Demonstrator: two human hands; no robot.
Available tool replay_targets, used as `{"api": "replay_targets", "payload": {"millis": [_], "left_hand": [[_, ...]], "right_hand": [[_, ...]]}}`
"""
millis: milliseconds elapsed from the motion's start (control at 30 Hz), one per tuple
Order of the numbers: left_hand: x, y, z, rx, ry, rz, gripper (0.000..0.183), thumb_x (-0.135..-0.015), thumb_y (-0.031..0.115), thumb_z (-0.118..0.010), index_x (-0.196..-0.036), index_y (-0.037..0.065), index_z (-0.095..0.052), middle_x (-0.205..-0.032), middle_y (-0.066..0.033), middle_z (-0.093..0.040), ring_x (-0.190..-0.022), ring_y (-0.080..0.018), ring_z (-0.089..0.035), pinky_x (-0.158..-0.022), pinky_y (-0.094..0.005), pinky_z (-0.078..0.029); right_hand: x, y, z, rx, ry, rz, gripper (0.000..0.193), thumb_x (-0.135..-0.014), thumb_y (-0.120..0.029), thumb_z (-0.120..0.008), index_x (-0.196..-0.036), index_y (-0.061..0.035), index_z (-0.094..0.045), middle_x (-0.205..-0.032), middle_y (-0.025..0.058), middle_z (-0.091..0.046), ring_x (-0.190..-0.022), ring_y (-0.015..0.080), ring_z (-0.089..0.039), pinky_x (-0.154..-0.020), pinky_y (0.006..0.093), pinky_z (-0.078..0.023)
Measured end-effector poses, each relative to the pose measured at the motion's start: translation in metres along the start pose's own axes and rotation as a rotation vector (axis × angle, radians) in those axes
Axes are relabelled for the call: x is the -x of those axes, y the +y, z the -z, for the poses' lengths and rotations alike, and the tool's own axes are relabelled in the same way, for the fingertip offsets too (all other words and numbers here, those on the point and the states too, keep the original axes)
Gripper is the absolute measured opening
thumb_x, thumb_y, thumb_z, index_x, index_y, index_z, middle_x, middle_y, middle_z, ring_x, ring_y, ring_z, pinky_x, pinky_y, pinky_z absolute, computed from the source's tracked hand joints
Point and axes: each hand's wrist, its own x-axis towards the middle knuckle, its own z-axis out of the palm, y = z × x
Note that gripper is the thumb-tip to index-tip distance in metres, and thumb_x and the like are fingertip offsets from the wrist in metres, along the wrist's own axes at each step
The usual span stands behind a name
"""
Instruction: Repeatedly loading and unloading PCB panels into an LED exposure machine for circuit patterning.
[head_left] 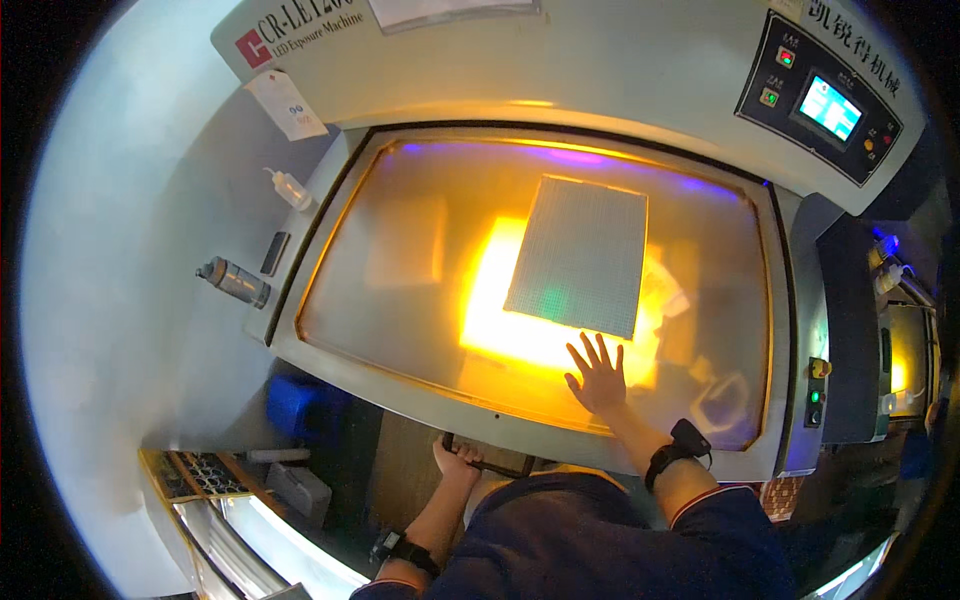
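A wide framed bed [370, 335] with a shiny, see-through-looking cover glows yellow in its middle. On it lies a grey rectangular sheet with a fine grid [580, 255], slightly tilted, a green glint near its lower part. Just below the sheet's near edge is my right hand [600, 382], fingers spread, palm down over the cover; whether it presses on it I cannot tell. My left hand [458, 460] is wrapped around a black bar handle [500, 469] at the front edge of the frame.
A grey machine housing [600, 70] rises behind the bed, with a lit control panel [820, 100] at right. On the left ledge stand a grey bottle [236, 281], a dark phone-like slab [274, 253] and a white squeeze bottle [290, 189]. Buttons [816, 395] sit by the right front corner.
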Motion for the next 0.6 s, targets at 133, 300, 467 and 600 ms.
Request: {"api": "replay_targets", "payload": {"millis": [133,300,467,600], "left_hand": [[0.001,0.002,0.003,-0.100,-0.069,-0.056,0.045,-0.092,0.050,-0.045,-0.064,0.016,-0.035,-0.049,0.0003,-0.030,-0.043,-0.0172,-0.030,-0.048,-0.0355,-0.031],[0.020,0.011,0.006,-0.083,-0.126,0.031,0.046,-0.097,0.054,-0.044,-0.076,0.013,-0.046,-0.060,-0.0026,-0.043,-0.053,-0.0226,-0.048,-0.056,-0.0396,-0.043],[0.018,0.037,0.053,-0.628,-0.155,-0.049,0.047,-0.101,0.053,-0.039,-0.095,0.008,-0.052,-0.087,-0.0088,-0.063,-0.080,-0.0271,-0.064,-0.071,-0.0413,-0.051],[0.021,0.065,0.102,-1.057,-0.209,-0.060,0.045,-0.103,0.045,-0.042,-0.116,0.004,-0.055,-0.112,-0.0112,-0.067,-0.092,-0.0202,-0.064,-0.077,-0.0363,-0.051]], "right_hand": [[-0.002,0.008,-0.009,0.019,0.023,0.009,0.064,-0.091,-0.051,-0.054,-0.149,-0.0260,-0.040,-0.158,0.0051,-0.029,-0.147,0.0311,-0.022,-0.115,0.0646,-0.013],[0.053,-0.016,0.001,-0.912,-0.391,0.112,0.061,-0.097,-0.053,-0.048,-0.141,-0.0109,-0.050,-0.141,0.0137,-0.053,-0.131,0.0331,-0.048,-0.113,0.0483,-0.030],[0.154,-0.064,-0.003,-1.361,-0.779,0.216,0.053,-0.100,-0.043,-0.047,-0.133,-0.0027,-0.055,-0.138,0.0142,-0.056,-0.124,0.0262,-0.056,-0.107,0.0371,-0.040],[0.203,-0.072,-0.154,-1.004,-0.490,-0.507,0.038,-0.100,-0.029,-0.048,-0.129,-0.0077,-0.059,-0.128,0.0168,-0.061,-0.121,0.0293,-0.057,-0.102,0.0391,-0.044]]}}
